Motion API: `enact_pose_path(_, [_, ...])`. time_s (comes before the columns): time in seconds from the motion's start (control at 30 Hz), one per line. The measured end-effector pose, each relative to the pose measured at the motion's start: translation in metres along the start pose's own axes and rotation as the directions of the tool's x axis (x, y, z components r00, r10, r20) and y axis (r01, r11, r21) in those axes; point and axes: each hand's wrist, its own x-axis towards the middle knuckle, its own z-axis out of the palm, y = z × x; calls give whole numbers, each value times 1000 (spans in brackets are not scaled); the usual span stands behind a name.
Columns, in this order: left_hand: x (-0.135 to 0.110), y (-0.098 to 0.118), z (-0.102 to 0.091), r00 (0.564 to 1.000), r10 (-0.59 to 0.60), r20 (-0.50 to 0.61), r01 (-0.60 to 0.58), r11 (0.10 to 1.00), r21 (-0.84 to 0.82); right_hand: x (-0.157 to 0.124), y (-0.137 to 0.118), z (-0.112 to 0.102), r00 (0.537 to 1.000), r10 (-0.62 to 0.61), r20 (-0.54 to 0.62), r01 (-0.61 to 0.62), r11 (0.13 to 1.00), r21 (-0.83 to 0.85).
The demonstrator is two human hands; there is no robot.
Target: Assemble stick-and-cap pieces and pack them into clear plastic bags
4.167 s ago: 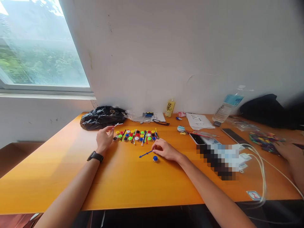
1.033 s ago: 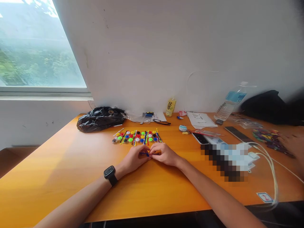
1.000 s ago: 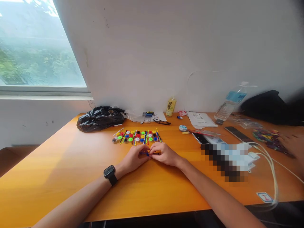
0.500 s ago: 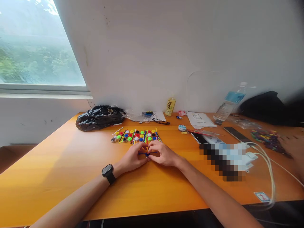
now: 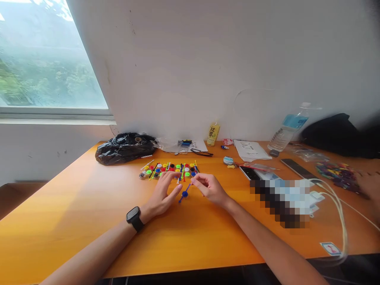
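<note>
A thin blue plastic rod [image 5: 187, 189] with a round blue piece at its middle slants over the table in front of me. The fingertips of my right hand [image 5: 211, 190] are pinched at its upper end. To the left of the rod, my left hand [image 5: 162, 195] has its thumb and fingers apart and holds nothing. Just beyond both hands lie rows of colourful round pieces [image 5: 159, 170] with thin rods laid between them. The left hand's fingers cover part of these rows.
At the back stand a black plastic bag [image 5: 124, 148], a yellow drink bottle [image 5: 213, 134] and a clear water bottle [image 5: 283, 132]. Phones [image 5: 297, 168], white cables [image 5: 341, 217] and a pile of coloured pieces [image 5: 335, 174] lie on the right, near another person's hand [image 5: 369, 184].
My left hand has let go of the blue rod and opened, moving slightly left. The rod has turned from level to slanted, its upper end at my right fingertips.
</note>
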Motion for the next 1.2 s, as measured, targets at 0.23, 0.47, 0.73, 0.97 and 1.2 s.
enact_pose_path(0.23, [4, -4, 1, 999, -35, -35, 35, 999, 19, -2, 8, 2, 980, -198, 22, 189, 883, -430])
enact_pose_path(0.47, [5, -6, 2, 999, -28, -29, 29, 999, 23, -4, 2, 7, 921, -348, 177, 390, 803, -451])
enact_pose_path(0.73, [7, -12, 1, 997, -25, -77, 30, 998, 61, -7, 1, 7, 913, -337, 229, 406, 799, -443])
enact_pose_path(0.97, [10, -17, -2, 992, -40, -118, 51, 994, 92, -8, 1, 9, 906, -334, 259, 419, 788, -451])
enact_pose_path(1.2, [15, -32, -10, 980, -46, -193, 77, 984, 157, -6, 3, 8, 900, -347, 263, 432, 787, -441])
